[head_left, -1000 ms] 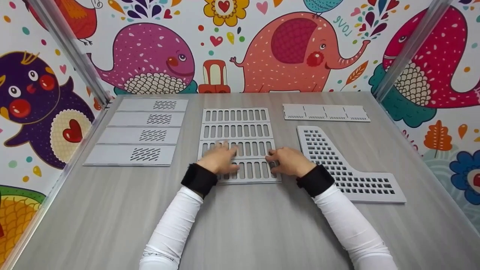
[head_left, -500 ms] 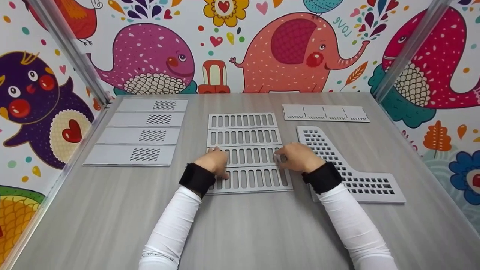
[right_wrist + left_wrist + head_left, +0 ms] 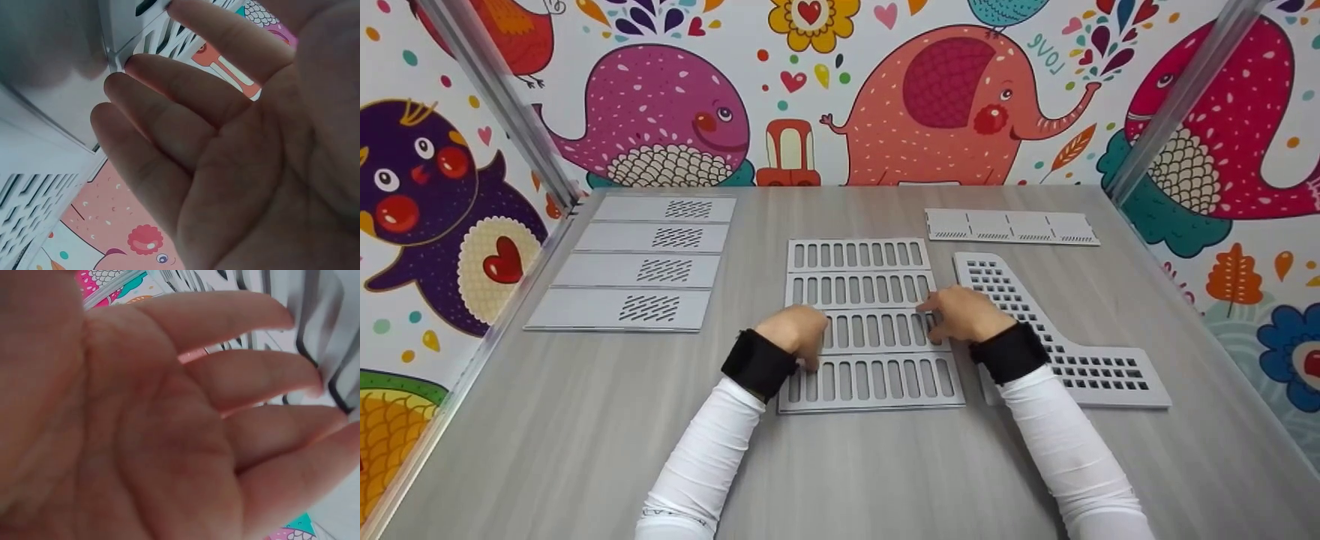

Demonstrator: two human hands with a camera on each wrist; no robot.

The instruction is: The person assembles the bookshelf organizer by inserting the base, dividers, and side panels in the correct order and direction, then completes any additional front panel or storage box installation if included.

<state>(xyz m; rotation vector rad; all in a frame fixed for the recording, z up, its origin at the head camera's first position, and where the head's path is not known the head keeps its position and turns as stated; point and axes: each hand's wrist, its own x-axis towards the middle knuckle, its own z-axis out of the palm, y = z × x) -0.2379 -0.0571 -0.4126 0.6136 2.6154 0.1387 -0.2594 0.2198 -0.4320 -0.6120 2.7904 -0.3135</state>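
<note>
A light grey panel (image 3: pixel 870 309) with several rows of long slots lies flat on the table between my two hands. My left hand (image 3: pixel 793 330) rests on its left edge; in the left wrist view the fingers (image 3: pixel 264 374) are nearly straight, their tips against the slotted surface. On the opposite edge, my right hand (image 3: pixel 964 313) touches the panel with thumb and fingertips. Its fingers (image 3: pixel 163 109) look mostly straight in the right wrist view, tips by the panel's side (image 3: pixel 115 36). The left hand's far fingertips are hidden in the head view.
At the left lies a sheet (image 3: pixel 622 270) in several strips with slanted slits. A stepped, curved plate (image 3: pixel 1110 356) with square holes sits close to the right forearm, which partly covers it. Behind it lies a narrow white strip (image 3: pixel 1011 223). Patterned walls enclose the table (image 3: pixel 877 480).
The slotted panel has slid toward me and to the right. My right hand has shifted right, and my left hand has moved from on top of the slots to the panel's left edge.
</note>
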